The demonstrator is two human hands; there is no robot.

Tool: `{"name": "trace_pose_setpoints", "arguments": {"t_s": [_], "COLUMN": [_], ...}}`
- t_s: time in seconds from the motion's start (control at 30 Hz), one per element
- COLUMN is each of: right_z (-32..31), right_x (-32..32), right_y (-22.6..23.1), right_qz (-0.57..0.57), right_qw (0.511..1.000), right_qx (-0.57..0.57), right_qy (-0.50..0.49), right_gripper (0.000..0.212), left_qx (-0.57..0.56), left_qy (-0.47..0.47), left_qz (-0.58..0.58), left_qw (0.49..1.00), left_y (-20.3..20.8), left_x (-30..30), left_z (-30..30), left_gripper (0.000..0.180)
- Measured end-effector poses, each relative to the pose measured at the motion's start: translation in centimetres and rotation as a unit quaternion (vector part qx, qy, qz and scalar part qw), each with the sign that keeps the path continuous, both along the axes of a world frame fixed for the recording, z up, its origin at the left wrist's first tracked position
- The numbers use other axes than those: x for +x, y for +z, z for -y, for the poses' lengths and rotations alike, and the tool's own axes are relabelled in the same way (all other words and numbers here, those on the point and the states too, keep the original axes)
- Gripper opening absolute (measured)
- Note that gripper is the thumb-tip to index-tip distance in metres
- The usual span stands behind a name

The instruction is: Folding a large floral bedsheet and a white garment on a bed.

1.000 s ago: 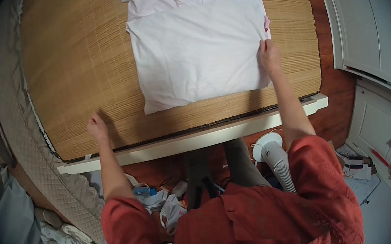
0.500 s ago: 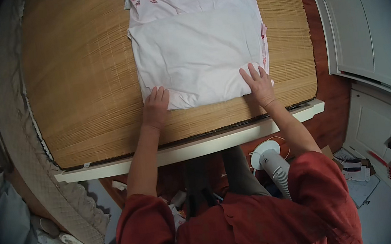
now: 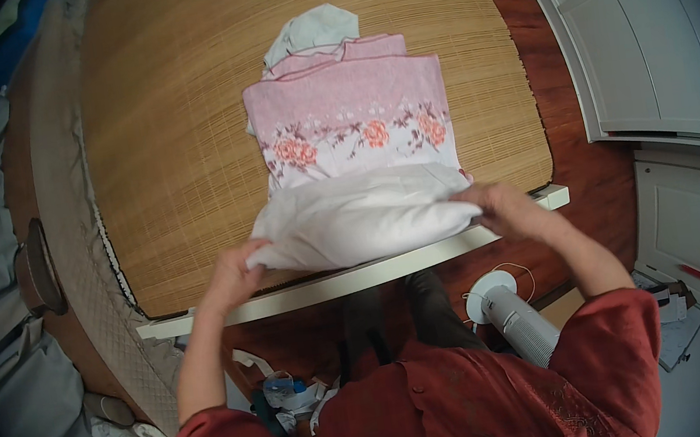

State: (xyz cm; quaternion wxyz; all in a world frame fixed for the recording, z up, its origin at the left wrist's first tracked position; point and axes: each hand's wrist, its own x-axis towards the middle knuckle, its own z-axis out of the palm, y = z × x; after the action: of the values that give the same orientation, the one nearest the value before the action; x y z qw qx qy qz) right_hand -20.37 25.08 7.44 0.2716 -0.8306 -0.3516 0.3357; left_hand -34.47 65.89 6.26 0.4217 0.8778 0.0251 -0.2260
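Note:
A folded white cloth (image 3: pixel 359 217) is bunched at the near edge of the bamboo mat (image 3: pixel 173 153), partly lifted. My left hand (image 3: pixel 232 278) pinches its left near corner. At the opposite end my right hand (image 3: pixel 503 205) grips the right corner, fingers curled and slightly blurred. Beyond the white part lies a pink and white fabric with orange flowers (image 3: pixel 353 107), spread flat in folded layers. Whether it and the white cloth are one piece, I cannot tell. A pale grey-green cloth (image 3: pixel 316 28) lies crumpled at its far end.
A cream bed rail (image 3: pixel 333 288) runs along the near edge, just below the cloth. Under it stand a white tower-shaped appliance (image 3: pixel 518 320) on the right and a clear container (image 3: pixel 284 388) on the left. White cabinets (image 3: pixel 654 46) line the right side.
Both hands lay flat on the white cloth before; now they grip its two ends and have raised it into a bunched fold. More of the floral fabric's far end has come into view.

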Motion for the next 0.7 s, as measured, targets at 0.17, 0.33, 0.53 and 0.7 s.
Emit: {"name": "trace_pose_setpoints", "arguments": {"t_s": [0.17, 0.33, 0.53, 0.7], "right_z": [-1.8, -3.0, 2.5, -2.6], "right_x": [10.7, 17.1, 9.5, 7.6], "right_y": [-2.2, -9.9, -20.6, -24.8], "right_qz": [-0.053, 0.376, 0.097, -0.069], "right_qw": [0.996, 0.900, 0.913, 0.871], "right_qx": [0.036, 0.028, -0.101, 0.101], "right_qy": [-0.069, -0.219, -0.384, -0.475], "right_gripper": [0.044, 0.049, 0.069, 0.069], "left_qx": [-0.042, 0.224, 0.275, -0.283], "left_qy": [0.090, 0.346, 0.310, 0.623], "left_qz": [0.007, 0.193, 0.097, -0.058], "left_qw": [0.995, 0.891, 0.905, 0.727], "left_y": [-2.4, -10.3, -18.0, -24.3], "left_x": [9.4, 14.5, 6.1, 2.4], "left_z": [-3.6, -3.4, 2.4, 3.8], "left_gripper": [0.033, 0.053, 0.076, 0.074]}}
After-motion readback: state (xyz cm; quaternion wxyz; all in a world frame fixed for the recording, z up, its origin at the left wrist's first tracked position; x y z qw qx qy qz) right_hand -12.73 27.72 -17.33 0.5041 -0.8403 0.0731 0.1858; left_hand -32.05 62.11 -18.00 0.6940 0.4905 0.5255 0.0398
